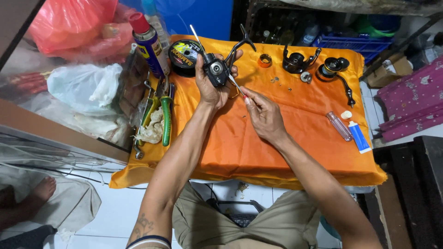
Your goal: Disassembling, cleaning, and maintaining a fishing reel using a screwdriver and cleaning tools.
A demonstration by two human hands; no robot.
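Observation:
My left hand (210, 87) grips a black fishing reel body (218, 69) and holds it up over the orange cloth (286, 138), its bail arm pointing up and right. My right hand (263, 115) pinches a thin screwdriver (237, 87) with a red-and-white handle, its tip against the reel's lower right side. A thin white rod sticks up from behind the reel at the top left.
On the cloth lie a line spool (182, 55), an orange ring (265, 60), a black rotor (297, 60), a spool with handle (334, 69), small screws (277, 80), a lighter (339, 125) and a blue tube (359, 137). Spray can (148, 44), pliers (165, 115) and rag (151, 129) are left.

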